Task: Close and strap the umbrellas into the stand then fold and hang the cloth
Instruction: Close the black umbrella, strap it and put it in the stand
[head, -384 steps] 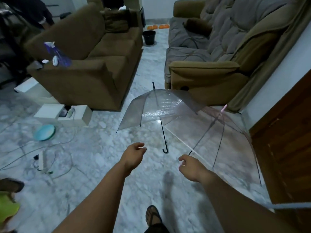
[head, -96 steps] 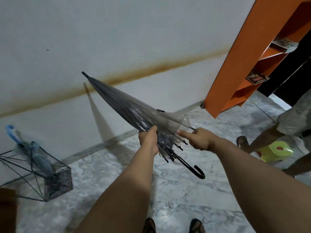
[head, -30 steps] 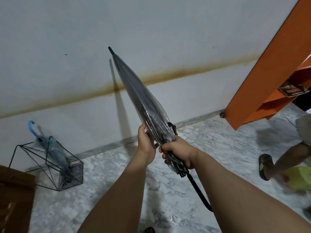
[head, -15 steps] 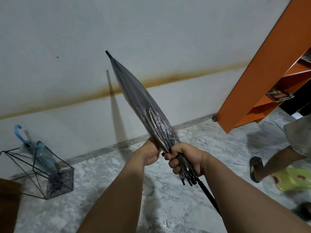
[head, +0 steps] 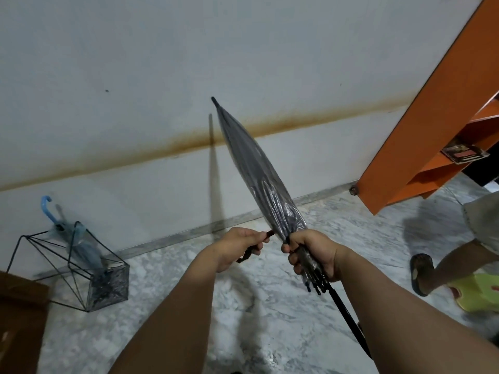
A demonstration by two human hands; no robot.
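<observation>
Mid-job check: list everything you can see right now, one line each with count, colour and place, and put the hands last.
clear umbrella: 1, transparent with black shaft, closed, held tip-up at centre
strap: 1, dark, pulled left from the umbrella
wire stand: 1, black, floor at left by the wall
blue umbrella: 1, blue handle, standing in the stand
orange shelf unit: 1, right
bystander's leg: 1, sandalled, right edge
green object: 1, floor, right edge
left hand: pinches the strap
right hand: grips the umbrella's bundled ribs
</observation>
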